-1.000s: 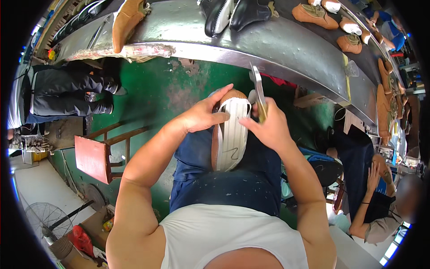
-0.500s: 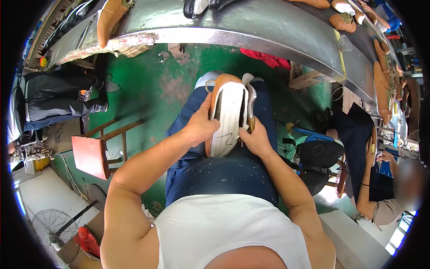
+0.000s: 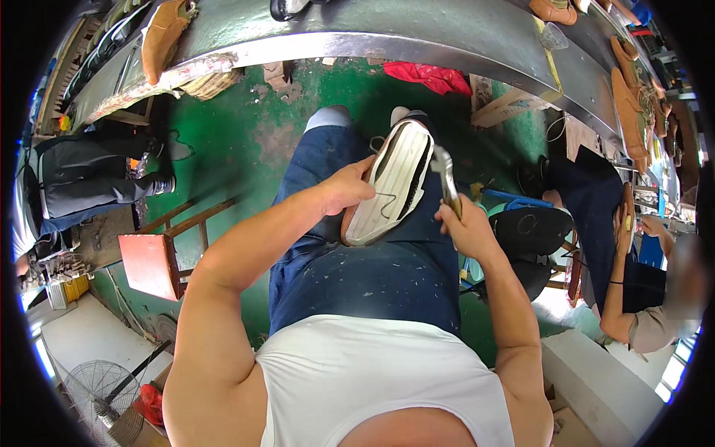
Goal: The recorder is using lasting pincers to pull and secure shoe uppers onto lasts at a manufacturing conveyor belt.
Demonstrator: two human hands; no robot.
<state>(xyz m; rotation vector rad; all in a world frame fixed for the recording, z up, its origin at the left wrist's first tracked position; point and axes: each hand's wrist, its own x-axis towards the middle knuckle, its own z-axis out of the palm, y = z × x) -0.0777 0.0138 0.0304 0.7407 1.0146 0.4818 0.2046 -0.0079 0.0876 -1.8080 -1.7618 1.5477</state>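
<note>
An unfinished shoe (image 3: 386, 194) lies bottom-up on my lap, tilted to the right at its far end. Its underside is white with a dark squiggle, a black band runs along its right inner edge, and brown upper shows at the near left. My left hand (image 3: 350, 188) grips the shoe's left side, thumb on the white underside. To the right of the shoe, my right hand (image 3: 468, 223) is closed around the handle of metal lasting pliers (image 3: 447, 173). Their curved head points away from me and stands apart from the shoe.
A metal-topped bench (image 3: 417, 37) curves across the far side, with brown shoes (image 3: 164, 37) on it. A red stool (image 3: 149, 264) stands left, a wire fan (image 3: 100, 391) lower left. Black seats (image 3: 532, 227) and another person (image 3: 648, 298) are at right. Red cloth (image 3: 428, 77) lies beneath the bench.
My right hand has drawn the pliers away from the shoe's edge, to the right. The shoe has tilted, its far end swinging right, with my left hand still on it.
</note>
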